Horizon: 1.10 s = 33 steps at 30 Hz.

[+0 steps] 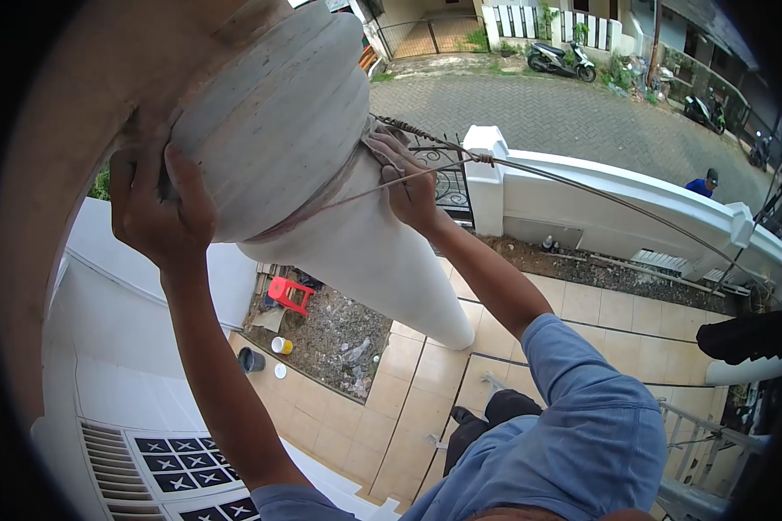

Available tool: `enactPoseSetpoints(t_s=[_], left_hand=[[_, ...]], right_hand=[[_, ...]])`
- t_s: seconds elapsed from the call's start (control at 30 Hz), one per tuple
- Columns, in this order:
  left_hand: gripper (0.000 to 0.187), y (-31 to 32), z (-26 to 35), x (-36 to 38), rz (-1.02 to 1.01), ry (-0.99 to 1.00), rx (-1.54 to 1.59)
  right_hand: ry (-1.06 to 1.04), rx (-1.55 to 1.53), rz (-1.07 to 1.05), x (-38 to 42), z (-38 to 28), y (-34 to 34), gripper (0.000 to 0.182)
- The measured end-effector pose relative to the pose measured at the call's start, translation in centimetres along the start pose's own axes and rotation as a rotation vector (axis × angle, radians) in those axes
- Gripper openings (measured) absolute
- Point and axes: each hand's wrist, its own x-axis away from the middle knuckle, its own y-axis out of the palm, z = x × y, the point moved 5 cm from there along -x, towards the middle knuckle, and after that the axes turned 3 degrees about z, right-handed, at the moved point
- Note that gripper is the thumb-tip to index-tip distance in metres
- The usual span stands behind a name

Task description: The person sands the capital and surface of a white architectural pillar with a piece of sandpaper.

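Observation:
The grey ringed column capital [274, 122] fills the upper middle, above the smooth white column shaft [365, 260]. My left hand [165, 208] is closed at the capital's left edge, its thumb against the grey surface and its fingers partly hidden beside the beige beam [69, 260]. At the capital's right side, the fingers of my right hand [408, 182] are bent and pressed together around something greyish that I cannot make out. A cable [599, 187] with a twisted joint runs close by this hand, and a thinner strand crosses the shaft.
Far below lies a tiled floor [400, 365]. A red stool [290, 295], a yellow-and-white tub [281, 346] and a dark bucket [251, 359] stand down there. Metal ladder parts [695, 451] show at lower right. Beyond the white wall [599, 191], a person in blue [702, 185] is by the street.

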Motion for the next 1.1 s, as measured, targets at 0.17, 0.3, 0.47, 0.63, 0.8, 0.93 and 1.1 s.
enactPoseSetpoints(t_s=[0.17,0.3,0.47,0.63,0.8,0.93,1.1], left_hand=[[0.031,-0.2,0.0,0.2,0.072,0.039,0.038],[0.027,-0.2,-0.6,0.0,0.01,-0.011,0.052],[0.027,-0.3,0.3,-0.1,0.078,0.052,0.107],[0.026,-0.1,0.0,0.0,-0.005,-0.071,0.112],[0.026,0.1,-0.5,-0.1,-0.053,-0.073,0.112],[0.025,0.1,-0.3,0.1,0.012,-0.105,0.167],[0.025,0.2,-0.2,-0.1,0.012,-0.068,0.126]], right_hand=[[-0.434,0.032,-0.121,4.8,-3.3,2.0,0.035],[-0.195,0.044,-0.021,2.8,-2.2,1.3,0.033],[-0.455,-0.023,-0.269,5.9,-4.9,2.3,0.035],[-0.166,-0.069,-0.08,7.2,-4.8,3.4,0.033],[-0.077,-0.128,0.134,5.8,-3.5,3.1,0.032],[-0.039,-0.14,0.053,5.3,-3.5,2.3,0.029],[0.189,-0.17,0.119,4.1,-1.1,2.0,0.038]])
